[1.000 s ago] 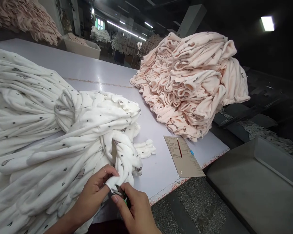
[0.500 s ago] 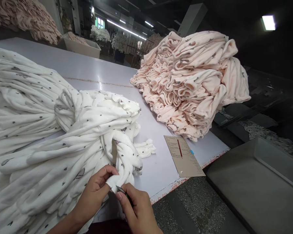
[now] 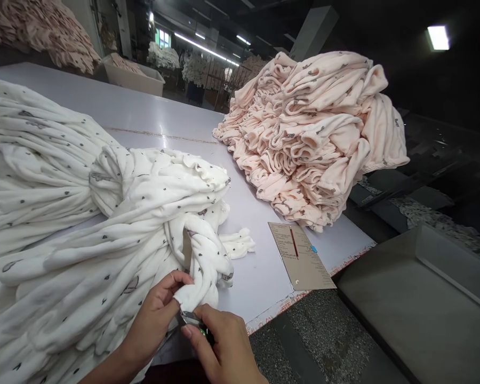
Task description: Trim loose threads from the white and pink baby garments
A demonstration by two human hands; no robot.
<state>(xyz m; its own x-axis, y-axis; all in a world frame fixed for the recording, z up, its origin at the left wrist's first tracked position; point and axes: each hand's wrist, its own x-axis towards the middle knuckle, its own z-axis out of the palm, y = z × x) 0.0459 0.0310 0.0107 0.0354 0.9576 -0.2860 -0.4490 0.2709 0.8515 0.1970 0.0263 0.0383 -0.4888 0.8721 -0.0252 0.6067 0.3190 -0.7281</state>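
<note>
White fleecy fabric with small dark prints [image 3: 136,224] lies in gathered folds over the left and middle of the table. My left hand [image 3: 158,306] is closed, pinching a loose end of this fabric near the table's front edge. Close beside it, my right hand [image 3: 226,338] grips small thread snips [image 3: 191,318]. Their metal blades lie against the edge of the pinched end, and a bit of green shows at the handle. My fingers cover most of the snips.
A tall heap of pink printed fabric [image 3: 304,133] stands on the white table [image 3: 240,282]. Nearer the edge lies a written-on cardboard sheet [image 3: 304,266] with a red pencil [image 3: 294,242]. A grey bin [image 3: 420,298] is at right; a pale tub [image 3: 136,77] stands behind.
The snips in my right hand have shifted slightly left and down, and their blades now sit at the fabric's edge. My left hand keeps its pinch, almost unmoved.
</note>
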